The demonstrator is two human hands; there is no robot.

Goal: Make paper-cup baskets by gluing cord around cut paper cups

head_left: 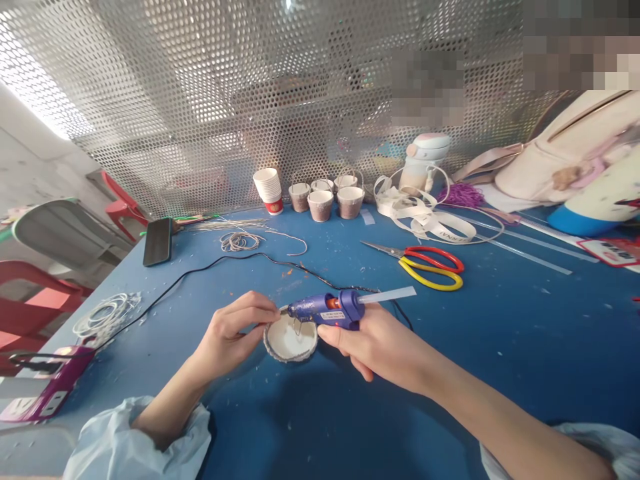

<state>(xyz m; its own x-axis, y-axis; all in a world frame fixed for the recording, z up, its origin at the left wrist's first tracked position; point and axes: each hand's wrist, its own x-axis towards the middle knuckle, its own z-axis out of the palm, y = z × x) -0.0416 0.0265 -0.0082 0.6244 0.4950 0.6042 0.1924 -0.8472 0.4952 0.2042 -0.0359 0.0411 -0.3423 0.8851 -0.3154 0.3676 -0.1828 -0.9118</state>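
Observation:
My right hand (375, 340) is wrapped around a blue hot glue gun (315, 309), with a clear glue stick (393, 294) jutting from its back end. The gun's nozzle points left, over the far rim of a small white paper cup (293, 345) with a grey, rough edge. My left hand (235, 333) is closed, its thumb and fingers pinching the cup's left rim close beside the nozzle. The gun's wire stand hangs over the cup's opening. My left fingertips partly hide the rim.
Red-and-yellow scissors (433, 267) lie beyond my right hand. Cord-wrapped cups (321, 208) with handles and stacked paper cups (269, 190) stand at the back. White ribbon (440, 223), coiled cord (240, 241), a phone (158, 241) and a purple power strip (60, 383) lie around. A black cable (200, 267) crosses the table.

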